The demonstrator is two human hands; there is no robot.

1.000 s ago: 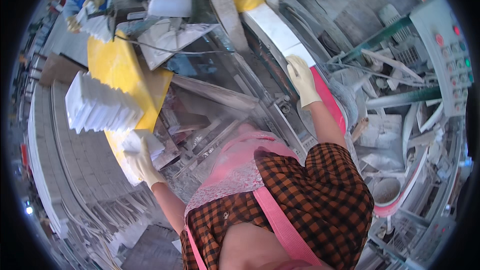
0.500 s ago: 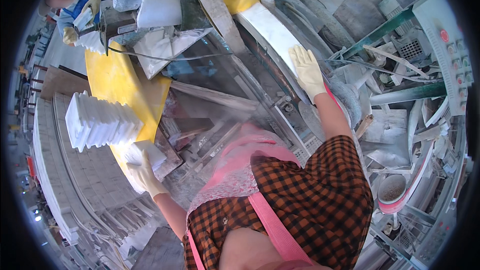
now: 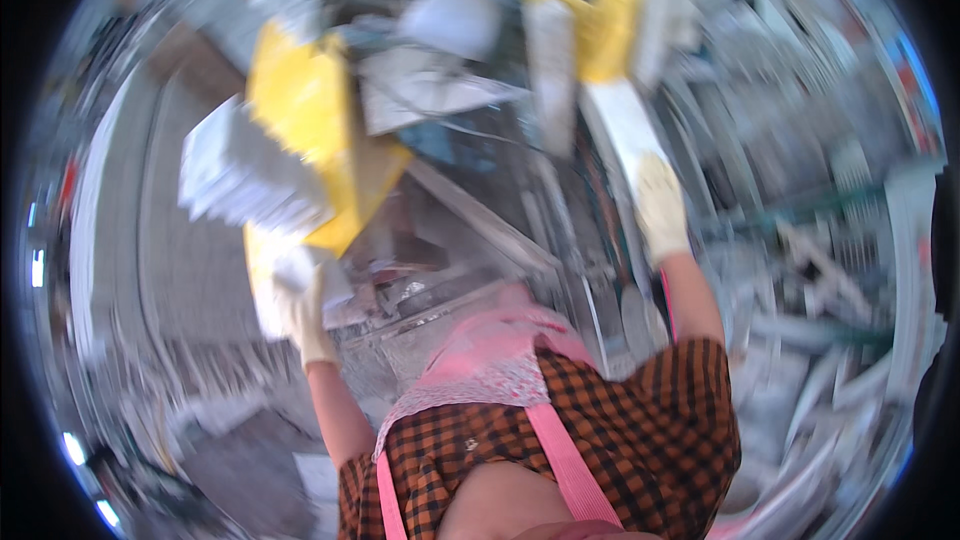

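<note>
My left hand (image 3: 303, 318), in a cream glove, grips a small block of white stone tiles (image 3: 312, 274) at the near end of a yellow sheet. Motion blur hides how many tiles it grasps. My right hand (image 3: 662, 212), gloved alike, lies flat on the near end of a long white stone strip (image 3: 620, 118), fingers stretched forward. The strip runs away from me on a narrow machine bed. Just beyond my left hand stands a row of upright white tiles (image 3: 250, 168) beside the yellow sheet (image 3: 292, 90).
A grey stack of slabs (image 3: 130, 210) stands at the left. Another yellow cover (image 3: 605, 10) hangs over the far end of the strip. A wooden bar (image 3: 480, 215) lies between my arms. Blurred offcuts (image 3: 820, 270) and frames fill the right side.
The whole view has swung, shifting the scene rightward and blurring it. My right hand remains flat on the white strip, and my left hand stays at the small tile block.
</note>
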